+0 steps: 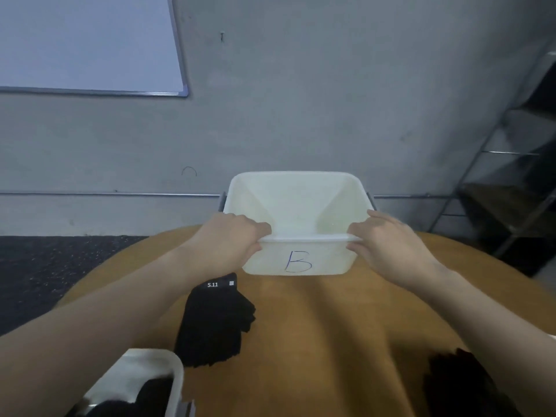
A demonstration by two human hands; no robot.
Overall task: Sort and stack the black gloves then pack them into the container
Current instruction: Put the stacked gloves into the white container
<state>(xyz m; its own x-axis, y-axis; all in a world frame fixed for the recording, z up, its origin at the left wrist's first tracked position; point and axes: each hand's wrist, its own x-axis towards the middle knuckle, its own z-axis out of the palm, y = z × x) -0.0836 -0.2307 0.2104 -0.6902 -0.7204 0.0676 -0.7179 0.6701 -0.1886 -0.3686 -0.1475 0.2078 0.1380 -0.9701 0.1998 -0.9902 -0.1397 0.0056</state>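
A white plastic container (296, 203) marked "B" on its near wall sits at the far side of the round wooden table, and nothing shows inside it. My left hand (231, 233) grips the near rim at its left corner. My right hand (391, 236) grips the same rim at its right corner. A stack of black gloves (213, 323) with a "5.11" label lies on the table under my left forearm. More black gloves (460, 383) lie at the lower right, partly hidden by my right arm.
A second white container (177, 374) at the lower left holds black gloves (150, 395). The wooden table (325, 332) has a curved far edge near the grey wall. A metal shelf rack (511, 176) stands at the right. A whiteboard (90, 43) hangs upper left.
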